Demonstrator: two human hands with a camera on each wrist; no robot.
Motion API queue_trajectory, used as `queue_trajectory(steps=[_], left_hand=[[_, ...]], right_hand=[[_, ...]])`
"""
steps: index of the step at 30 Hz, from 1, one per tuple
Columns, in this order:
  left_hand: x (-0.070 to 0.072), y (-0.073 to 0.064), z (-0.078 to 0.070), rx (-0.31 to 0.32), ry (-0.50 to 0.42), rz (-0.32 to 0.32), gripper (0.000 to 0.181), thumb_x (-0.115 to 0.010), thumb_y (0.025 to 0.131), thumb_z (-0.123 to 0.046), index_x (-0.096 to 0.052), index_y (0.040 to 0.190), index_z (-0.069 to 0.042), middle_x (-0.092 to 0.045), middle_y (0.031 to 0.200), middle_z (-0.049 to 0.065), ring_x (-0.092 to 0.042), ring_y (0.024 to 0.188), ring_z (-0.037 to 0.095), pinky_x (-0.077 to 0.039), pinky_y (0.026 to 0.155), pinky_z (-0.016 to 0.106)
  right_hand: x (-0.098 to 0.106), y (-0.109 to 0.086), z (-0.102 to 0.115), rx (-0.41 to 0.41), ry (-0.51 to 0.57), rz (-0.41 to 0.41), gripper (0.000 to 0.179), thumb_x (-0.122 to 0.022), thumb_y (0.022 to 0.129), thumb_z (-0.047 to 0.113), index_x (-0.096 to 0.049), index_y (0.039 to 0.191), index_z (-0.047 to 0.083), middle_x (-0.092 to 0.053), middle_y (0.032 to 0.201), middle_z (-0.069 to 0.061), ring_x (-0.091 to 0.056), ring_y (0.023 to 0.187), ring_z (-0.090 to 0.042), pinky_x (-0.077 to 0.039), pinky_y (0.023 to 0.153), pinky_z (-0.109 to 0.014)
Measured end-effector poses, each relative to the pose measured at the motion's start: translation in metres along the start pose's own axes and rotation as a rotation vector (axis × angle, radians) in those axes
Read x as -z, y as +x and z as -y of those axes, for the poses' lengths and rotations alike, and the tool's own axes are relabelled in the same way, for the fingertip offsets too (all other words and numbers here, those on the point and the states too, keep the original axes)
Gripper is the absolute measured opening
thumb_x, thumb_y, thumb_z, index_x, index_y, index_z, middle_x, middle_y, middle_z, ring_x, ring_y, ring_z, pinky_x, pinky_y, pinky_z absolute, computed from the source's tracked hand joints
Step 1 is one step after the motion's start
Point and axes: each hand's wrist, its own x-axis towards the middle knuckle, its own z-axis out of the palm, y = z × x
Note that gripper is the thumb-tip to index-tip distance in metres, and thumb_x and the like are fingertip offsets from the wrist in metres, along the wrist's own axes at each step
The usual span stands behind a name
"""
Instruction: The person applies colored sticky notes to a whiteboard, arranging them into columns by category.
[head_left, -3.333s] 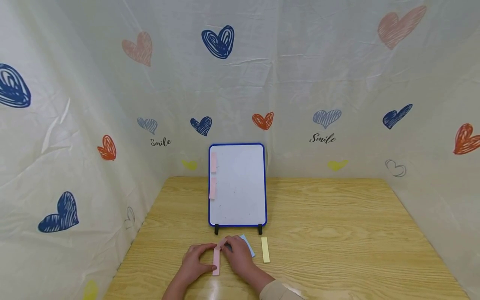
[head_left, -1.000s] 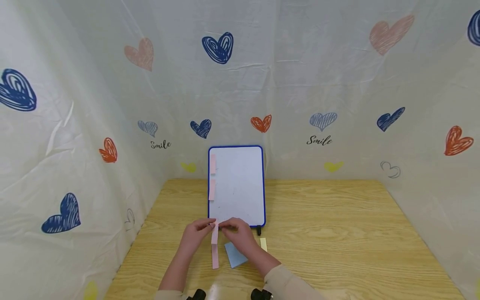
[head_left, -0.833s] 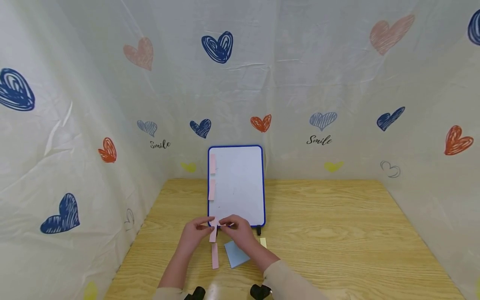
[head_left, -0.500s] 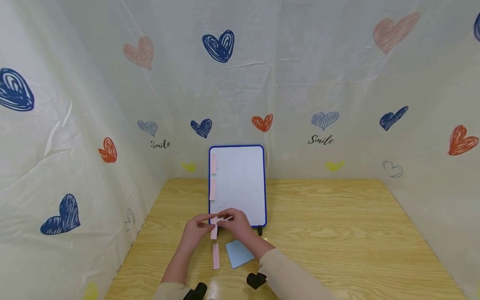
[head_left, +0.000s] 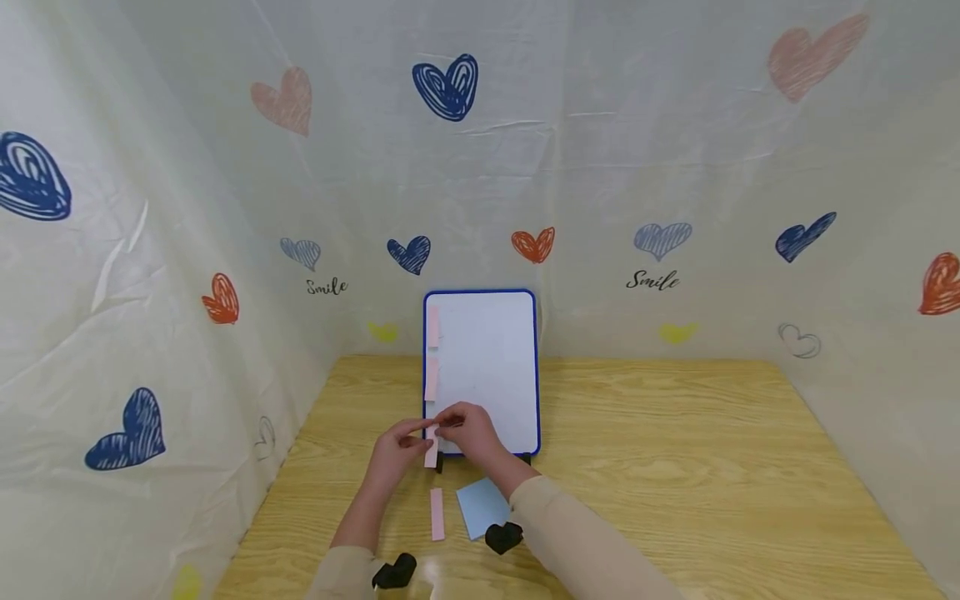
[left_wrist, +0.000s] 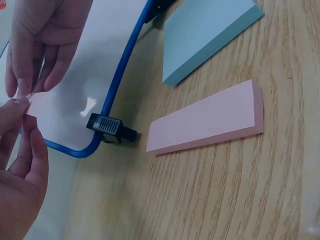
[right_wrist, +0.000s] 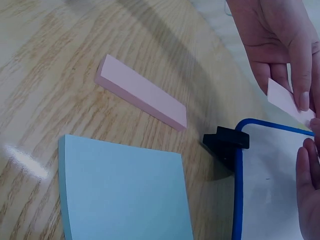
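A pink sticky note [head_left: 431, 455] is pinched at its upper part by both hands, in front of the lower left corner of the whiteboard [head_left: 487, 358]. My left hand [head_left: 395, 447] holds its left side between thumb and fingers; my right hand [head_left: 469, 433] pinches it near the top from the right. In the right wrist view, the left thumb lies over the note [right_wrist: 284, 100]. Whether the note touches the board is hard to tell. Two pink notes, an upper one [head_left: 433, 327] and a lower one [head_left: 431, 380], stick along the board's left edge.
On the wooden table [head_left: 675, 467] lie a narrow pink sticky-note pad [head_left: 437, 515] and a square light-blue pad [head_left: 478, 505], partly behind the right forearm. Black feet, one of them a clip [left_wrist: 111, 128], hold up the blue-framed board. A heart-printed curtain [head_left: 600, 167] surrounds the table.
The pink note has come off the pink pad, and both hands have carried it forward and up to the board's lower left. The yellow pad is now hidden by the right arm.
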Motion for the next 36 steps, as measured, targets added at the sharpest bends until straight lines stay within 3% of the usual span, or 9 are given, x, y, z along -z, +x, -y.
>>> queue_trajectory(steps=[9,17,22,26,30,36], left_hand=[[0.001,0.004,0.001,0.016,-0.041,-0.018,0.033,-0.071,0.086,0.001,-0.069,0.118,-0.006,-0.061,0.123,0.013,-0.065,0.087,0.019,-0.054,0.073,0.028],[0.004,0.007,0.005,0.024,-0.071,0.023,0.040,-0.068,0.088,0.002,-0.062,0.127,-0.005,-0.066,0.098,0.016,-0.065,0.087,0.024,-0.056,0.079,0.043],[0.005,0.011,0.011,-0.064,-0.039,0.001,0.040,-0.070,0.086,0.003,-0.065,0.124,-0.007,-0.061,0.110,0.014,-0.060,0.090,0.023,-0.056,0.076,0.036],[0.003,0.017,0.016,-0.113,-0.004,-0.036,0.040,-0.072,0.084,0.004,-0.066,0.122,-0.007,-0.052,0.127,0.017,-0.054,0.104,0.031,-0.055,0.083,0.039],[0.001,0.023,0.018,-0.074,-0.052,-0.006,0.042,-0.069,0.083,0.009,-0.063,0.124,-0.003,-0.048,0.135,0.021,-0.052,0.116,0.042,-0.052,0.090,0.046],[-0.002,0.027,0.020,-0.009,-0.087,0.016,0.046,-0.068,0.085,0.009,-0.059,0.129,-0.001,-0.051,0.134,0.024,-0.057,0.114,0.042,-0.055,0.083,0.038]], right_hand=[[-0.006,0.006,-0.007,-0.025,0.004,0.005,0.015,-0.073,0.085,0.000,-0.074,0.098,0.006,-0.067,0.094,0.000,-0.063,0.084,-0.015,-0.056,0.075,-0.029],[-0.007,0.015,-0.006,0.000,-0.085,0.012,0.017,-0.074,0.085,0.001,-0.074,0.101,0.007,-0.067,0.094,0.001,-0.063,0.084,-0.013,-0.055,0.072,-0.026],[-0.006,0.019,-0.004,0.006,-0.119,-0.014,0.016,-0.074,0.085,0.001,-0.074,0.099,0.007,-0.066,0.093,0.001,-0.064,0.083,-0.013,-0.055,0.071,-0.026],[-0.008,0.021,-0.006,0.024,-0.170,-0.050,0.016,-0.073,0.085,0.001,-0.074,0.099,0.007,-0.065,0.093,0.001,-0.062,0.084,-0.013,-0.054,0.070,-0.025],[-0.010,0.023,-0.008,0.051,-0.216,-0.085,0.016,-0.073,0.085,0.000,-0.074,0.099,0.007,-0.064,0.093,0.001,-0.061,0.084,-0.013,-0.054,0.069,-0.023],[-0.014,0.023,-0.006,0.065,-0.251,-0.109,0.016,-0.073,0.084,-0.001,-0.074,0.099,0.006,-0.063,0.091,0.001,-0.060,0.082,-0.012,-0.052,0.067,-0.021]])
